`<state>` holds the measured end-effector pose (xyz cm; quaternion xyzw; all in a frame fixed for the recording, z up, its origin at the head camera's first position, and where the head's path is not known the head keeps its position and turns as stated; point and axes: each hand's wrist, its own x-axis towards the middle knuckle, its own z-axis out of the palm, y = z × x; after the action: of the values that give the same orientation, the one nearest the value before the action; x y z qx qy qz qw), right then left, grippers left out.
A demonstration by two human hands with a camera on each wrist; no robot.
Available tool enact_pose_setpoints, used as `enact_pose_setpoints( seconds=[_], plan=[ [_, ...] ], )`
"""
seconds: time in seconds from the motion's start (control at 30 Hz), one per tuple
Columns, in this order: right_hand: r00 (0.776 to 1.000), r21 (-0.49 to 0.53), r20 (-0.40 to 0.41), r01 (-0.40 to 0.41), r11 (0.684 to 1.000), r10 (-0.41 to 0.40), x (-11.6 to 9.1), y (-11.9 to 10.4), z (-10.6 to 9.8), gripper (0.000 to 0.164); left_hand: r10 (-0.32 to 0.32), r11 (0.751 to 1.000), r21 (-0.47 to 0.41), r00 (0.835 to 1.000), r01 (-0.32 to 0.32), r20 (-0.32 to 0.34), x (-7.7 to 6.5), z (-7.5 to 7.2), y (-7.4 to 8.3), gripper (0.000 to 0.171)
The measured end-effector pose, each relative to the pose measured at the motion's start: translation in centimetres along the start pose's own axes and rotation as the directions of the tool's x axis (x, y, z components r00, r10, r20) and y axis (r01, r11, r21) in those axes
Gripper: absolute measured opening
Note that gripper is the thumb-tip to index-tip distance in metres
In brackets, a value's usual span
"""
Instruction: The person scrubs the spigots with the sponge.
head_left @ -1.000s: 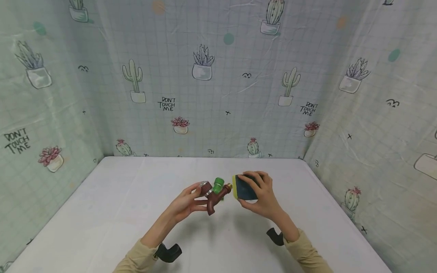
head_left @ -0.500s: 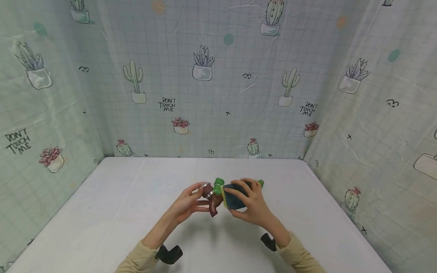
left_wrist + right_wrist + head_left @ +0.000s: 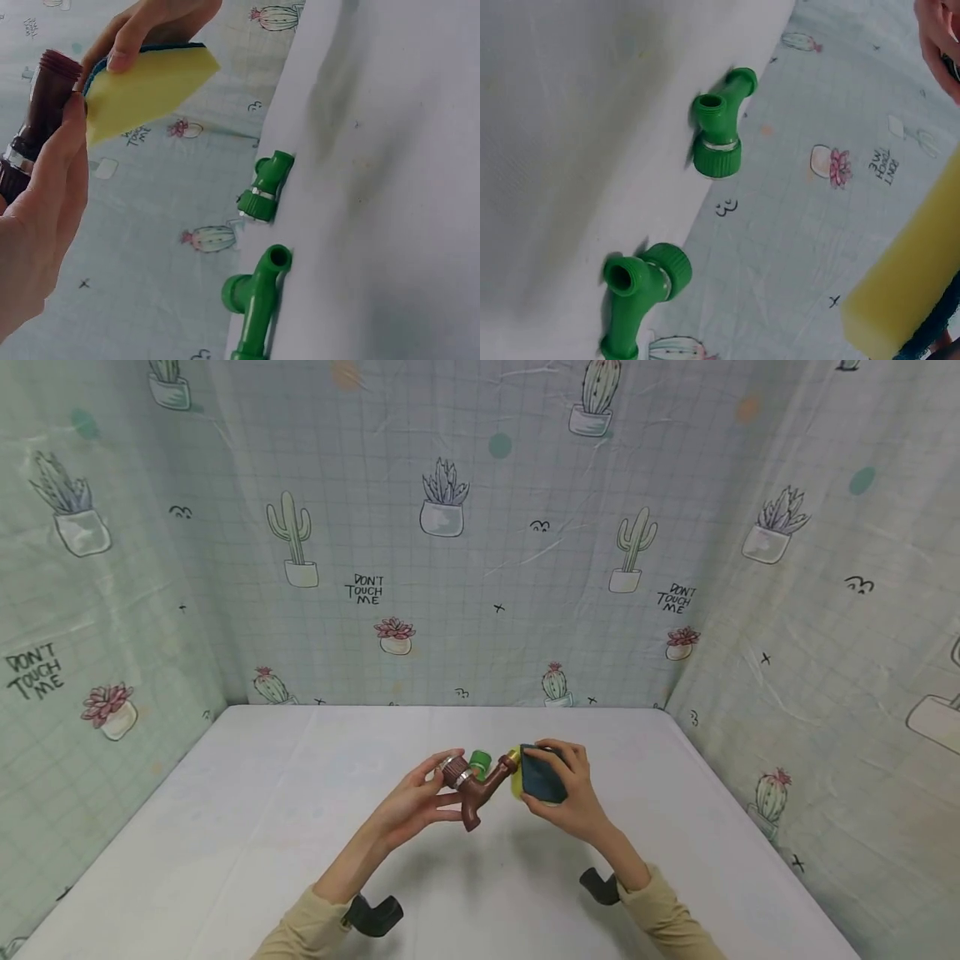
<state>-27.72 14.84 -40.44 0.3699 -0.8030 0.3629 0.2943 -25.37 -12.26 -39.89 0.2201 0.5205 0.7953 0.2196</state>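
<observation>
White tabletop; sponge between right fingers.

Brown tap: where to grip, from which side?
Brown tap: probably best by the ribbed knob, from the left, where the left hand holds it. The ridges should help grip, and the brass end points the other way, toward the sponge, clear of the fingers.
</observation>
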Motion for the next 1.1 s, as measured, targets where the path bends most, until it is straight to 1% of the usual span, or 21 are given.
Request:
enact_pose_setpoints(
  seconds=[0.03,0.1,0.2,0.27,0.33,0.4,0.47,0.5,0.57,0.6,0.7,0.77,0.8,0.87,0.97,1.1],
  plan=[
    [1.0,0.012,-0.002,0.0,1.0,0.0,0.0,-0.1,0.0,0.059,-0.015,1.0,0.025,1.0,0.015,-0.009,0.0,0.0,0.0,0.041],
    [1.0,0.016,-0.011,0.001,1.0,0.0,0.1,-0.2,-0.1,0.06,-0.05,0.992,0.117,0.998,0.055,-0.046,-0.1,0.1,-0.1,0.047],
    [1.0,-0.016,-0.006,0.016,1.0,-0.016,0.3,-0.4,-0.4,0.06,-0.092,0.962,0.247,0.988,0.12,-0.123,-0.4,0.0,-0.2,0.056],
    [1.0,-0.045,0.005,0.028,0.999,-0.028,0.3,-0.5,-0.6,0.059,-0.105,0.949,0.281,0.982,0.146,-0.158,-0.6,0.1,-0.2,0.058],
    [0.999,-0.07,0.015,0.039,0.997,-0.038,0.4,-0.5,-0.8,0.058,-0.109,0.958,0.245,0.981,0.147,-0.161,-0.7,0.1,-0.1,0.058],
    [0.999,-0.092,0.017,0.051,0.994,-0.05,0.4,-0.5,-0.9,0.055,-0.117,0.979,0.149,0.981,0.14,-0.156,-0.6,0.3,0.0,0.054],
    [0.997,-0.116,0.018,0.077,0.99,-0.075,0.4,-0.5,-0.9,0.053,-0.118,0.99,0.062,0.98,0.129,-0.16,-0.4,0.4,0.1,0.053],
    [0.996,-0.127,0.02,0.092,0.988,-0.09,0.4,-0.6,-0.9,0.052,-0.121,0.992,0.022,0.977,0.127,-0.174,-0.2,0.5,0.1,0.052],
    [0.992,-0.138,0.026,0.126,0.982,-0.124,0.3,-0.8,-0.9,0.052,-0.119,0.993,-0.021,0.967,0.118,-0.226,0.2,0.8,0.0,0.049],
    [0.99,-0.14,0.036,0.141,0.98,-0.137,0.3,-0.9,-0.8,0.052,-0.113,0.993,-0.021,0.958,0.112,-0.262,0.4,0.9,-0.1,0.049],
    [0.983,-0.127,0.083,0.173,0.977,-0.163,-0.1,-1.4,-0.6,0.053,-0.074,0.996,0.018,0.93,0.086,-0.361,0.8,1.2,-0.3,0.046],
    [0.977,-0.119,0.132,0.182,0.976,-0.167,-0.4,-1.7,-0.5,0.054,-0.042,0.996,0.056,0.913,0.07,-0.405,0.9,1.4,-0.3,0.041],
    [0.973,-0.113,0.156,0.187,0.976,-0.169,-0.6,-1.9,-0.4,0.054,-0.024,0.996,0.072,0.91,0.059,-0.413,0.9,1.4,-0.3,0.04],
    [0.963,-0.103,0.197,0.208,0.973,-0.185,-0.9,-2.4,-0.3,0.055,0.001,0.995,0.093,0.912,0.04,-0.409,0.8,1.4,-0.1,0.039],
    [0.942,-0.081,0.243,0.257,0.963,-0.231,-1.3,-3.3,0.1,0.055,0.016,0.991,0.126,0.927,0.034,-0.375,0.8,1.5,0.0,0.042],
    [0.9,-0.085,0.292,0.361,0.929,-0.324,-1.4,-4.4,1.0,0.057,0.01,0.983,0.176,0.944,0.051,-0.331,0.8,1.8,-0.2,0.048]
  ],
)
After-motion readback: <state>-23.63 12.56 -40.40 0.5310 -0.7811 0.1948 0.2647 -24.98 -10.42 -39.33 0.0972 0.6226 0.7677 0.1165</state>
